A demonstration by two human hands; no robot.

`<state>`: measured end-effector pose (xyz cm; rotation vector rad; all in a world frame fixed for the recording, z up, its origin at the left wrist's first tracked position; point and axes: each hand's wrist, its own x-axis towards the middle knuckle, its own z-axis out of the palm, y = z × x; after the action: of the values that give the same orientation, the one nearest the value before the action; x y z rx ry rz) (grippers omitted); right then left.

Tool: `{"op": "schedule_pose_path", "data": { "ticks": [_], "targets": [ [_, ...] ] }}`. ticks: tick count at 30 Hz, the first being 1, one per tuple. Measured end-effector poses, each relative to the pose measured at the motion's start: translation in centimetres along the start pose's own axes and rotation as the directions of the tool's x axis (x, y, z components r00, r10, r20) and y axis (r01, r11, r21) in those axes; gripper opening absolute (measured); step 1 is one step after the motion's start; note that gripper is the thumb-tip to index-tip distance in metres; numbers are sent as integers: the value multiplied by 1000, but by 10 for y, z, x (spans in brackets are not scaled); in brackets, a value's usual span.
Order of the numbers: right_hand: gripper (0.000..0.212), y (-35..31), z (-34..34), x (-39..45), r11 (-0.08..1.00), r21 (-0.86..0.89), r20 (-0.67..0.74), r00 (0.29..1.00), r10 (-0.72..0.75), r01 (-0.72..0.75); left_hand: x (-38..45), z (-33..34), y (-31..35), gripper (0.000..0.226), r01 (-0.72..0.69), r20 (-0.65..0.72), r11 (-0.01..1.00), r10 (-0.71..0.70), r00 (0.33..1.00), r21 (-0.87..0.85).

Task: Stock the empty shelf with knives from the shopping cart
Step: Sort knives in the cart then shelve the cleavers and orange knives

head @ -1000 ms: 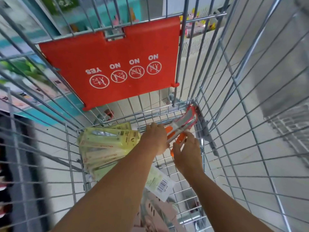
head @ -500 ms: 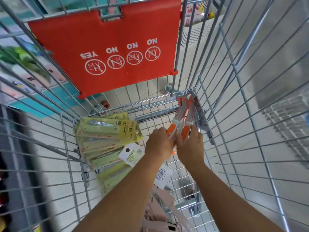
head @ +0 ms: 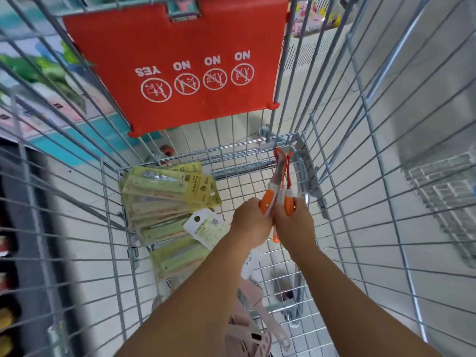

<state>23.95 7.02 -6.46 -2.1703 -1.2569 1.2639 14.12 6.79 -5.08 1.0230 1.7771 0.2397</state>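
Reaching down into the wire shopping cart (head: 347, 176), we have both hands curled round one bundle of orange-handled knives (head: 279, 186). Our left hand (head: 251, 222) grips the near orange handle with its fingers folded under; our right hand (head: 295, 222) clasps the far side, knuckles up, touching the left. The bundle stands nearly upright in the far right corner of the basket, its pale sheathed blades and red tips pointing at the corner post, close to the wires there.

Flat green carded knives (head: 164, 199) lie fanned on the grid floor at the far left, glossy blister packs overlapping like tiles. A white hang tag (head: 206, 228) with a round punched hole lies on their near edge, just beside our left wrist. Bare mesh floor shows between the green stack and the orange bundle.

A smooth red plastic flap (head: 180, 60) with white YES and NO pictograms hangs on the far wall. Something pink (head: 247, 331) lies blurred below our forearms; we cannot tell what it is.
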Motion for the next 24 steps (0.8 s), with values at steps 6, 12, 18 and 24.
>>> {"op": "schedule_pose_path", "data": {
  "ticks": [6,12,18,24],
  "targets": [
    [16,-2,-11,-23,991,135,103,995,3,-17,-31,1,1,19,27,2,985,-27,1000,-169],
    [19,-19,-29,-69,970,243,215,975,-54,0,-88,-12,3,24,37,-104,958,-69,992,-283],
    [38,-47,-55,-148,955,76,179,938,-297,287,-174,-27,14,35,-116,-276,958,40,960,-262],
    [17,-72,-96,-248,881,57,196,860,-471,470,-296,-52,19,38,-204,-485,957,82,871,-206]
  ]
}}
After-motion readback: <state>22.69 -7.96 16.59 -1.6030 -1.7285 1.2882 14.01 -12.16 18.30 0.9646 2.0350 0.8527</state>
